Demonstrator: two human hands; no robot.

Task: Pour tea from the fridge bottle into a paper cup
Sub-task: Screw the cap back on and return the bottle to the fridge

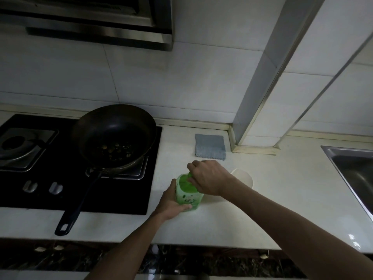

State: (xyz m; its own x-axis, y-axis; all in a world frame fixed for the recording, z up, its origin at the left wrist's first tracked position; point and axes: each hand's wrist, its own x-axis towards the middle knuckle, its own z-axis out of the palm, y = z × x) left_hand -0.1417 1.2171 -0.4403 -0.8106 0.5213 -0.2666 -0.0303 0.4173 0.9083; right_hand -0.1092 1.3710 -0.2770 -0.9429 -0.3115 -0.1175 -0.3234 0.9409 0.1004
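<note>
head view: a green tea bottle (188,196) is gripped at its body by the left hand (171,202) on the white counter (262,209); its cap (190,175) is pinched by the right hand (210,176), just left of a paper cup (243,176).

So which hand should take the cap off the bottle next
Right. The right hand already pinches the cap from above, while the left hand wraps the bottle and steadies it on the counter.

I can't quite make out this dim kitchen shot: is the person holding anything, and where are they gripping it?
Yes, the green bottle. The left hand wraps its lower body on the counter; the right hand grips its cap at the top.
</note>
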